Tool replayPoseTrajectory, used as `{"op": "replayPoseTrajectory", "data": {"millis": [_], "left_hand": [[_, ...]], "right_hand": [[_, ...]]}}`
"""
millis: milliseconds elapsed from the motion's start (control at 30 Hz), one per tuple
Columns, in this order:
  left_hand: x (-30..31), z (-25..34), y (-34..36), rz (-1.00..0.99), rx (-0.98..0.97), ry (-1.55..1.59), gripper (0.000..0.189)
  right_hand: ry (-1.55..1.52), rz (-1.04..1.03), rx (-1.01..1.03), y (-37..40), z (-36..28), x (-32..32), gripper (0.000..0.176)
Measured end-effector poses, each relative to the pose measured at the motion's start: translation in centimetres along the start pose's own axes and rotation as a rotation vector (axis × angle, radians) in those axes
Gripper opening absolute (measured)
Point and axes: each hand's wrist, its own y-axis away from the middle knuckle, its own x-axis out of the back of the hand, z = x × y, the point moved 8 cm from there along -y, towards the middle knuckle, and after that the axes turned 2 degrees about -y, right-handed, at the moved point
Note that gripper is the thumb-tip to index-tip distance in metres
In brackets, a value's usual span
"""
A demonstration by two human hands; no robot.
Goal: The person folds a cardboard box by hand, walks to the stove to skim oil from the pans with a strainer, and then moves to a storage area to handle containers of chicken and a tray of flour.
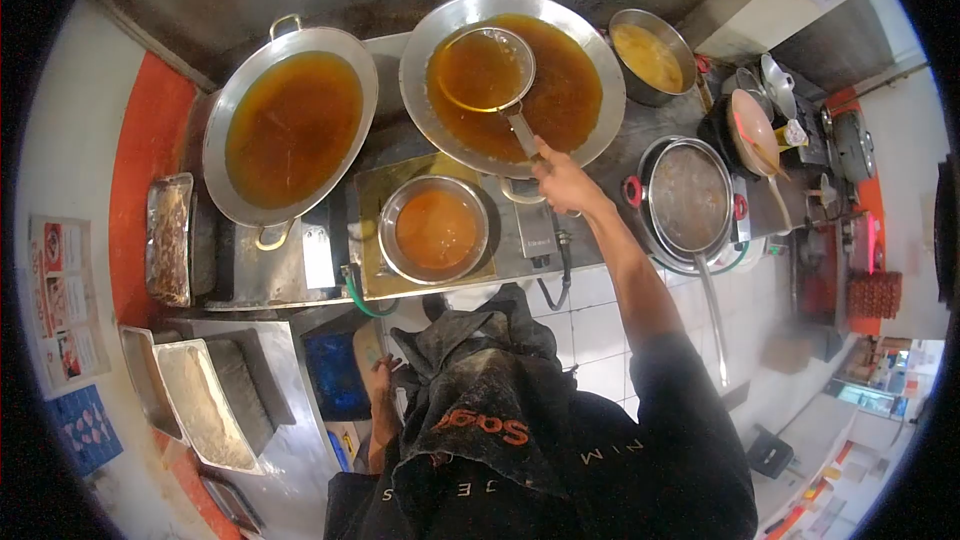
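Strainer (487, 70) at twelve o'clock, in or just above the brown liquid (572, 85) of the wide pan (413, 90); the right hand (563, 183) grips its handle (522, 132), presumably to stay clear. The left hand (383, 376), at seven o'clock, hangs loose, seemingly empty.

"Where's the right hand (562, 183)?"

"At 1 o'clock, wrapped round the handle of a strainer (488, 70). Its mesh is over amber liquid in the wide wok (413, 70) at 12."

"The left hand (382, 378)?"

"At 7, low and loose, beside the dark apron (480, 390)."

"What else is on the tabletop (260, 277)?"

"A 2nd wok (215, 145) at 10, and a bowl (388, 225) of orange liquid at 9, near the middle."
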Motion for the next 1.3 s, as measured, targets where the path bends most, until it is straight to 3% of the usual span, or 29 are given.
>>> {"op": "replayPoseTrajectory", "data": {"millis": [167, 233, 367, 433, 533, 833, 1300], "left_hand": [[1.0, -3.5, -2.9, -0.054, -0.129, 0.056, 0.042], [0.0, -1.5, -1.2, -0.232, -0.237, 0.128, 0.044], [-1.8, 1.0, 1.1, -0.244, -0.15, 0.096, 0.043], [-2.1, 1.9, 1.5, -0.171, -0.078, -0.078, 0.044], [-1.6, 0.0, -0.6, -0.086, -0.043, 0.022, 0.049], [-2.2, 1.7, -0.1, -0.162, -0.153, 0.016, 0.048], [-2.6, 1.1, -0.3, -0.057, -0.067, 0.006, 0.048]], "right_hand": [[-0.032, -0.065, -0.008, 1.7, -0.2, -0.7, 0.064], [-0.029, -0.074, 0.003, 2.6, -0.5, -0.8, 0.063], [-0.025, -0.093, 0.055, 3.8, -0.4, -1.0, 0.061], [-0.024, -0.09, 0.072, 4.4, -0.4, -0.9, 0.061], [-0.004, -0.091, 0.086, 5.5, -0.7, -0.6, 0.061], [0.004, -0.125, 0.033, 8.7, 0.1, -0.2, 0.06], [-0.029, -0.132, -0.016, 10.7, 0.4, -0.4, 0.061]]}}
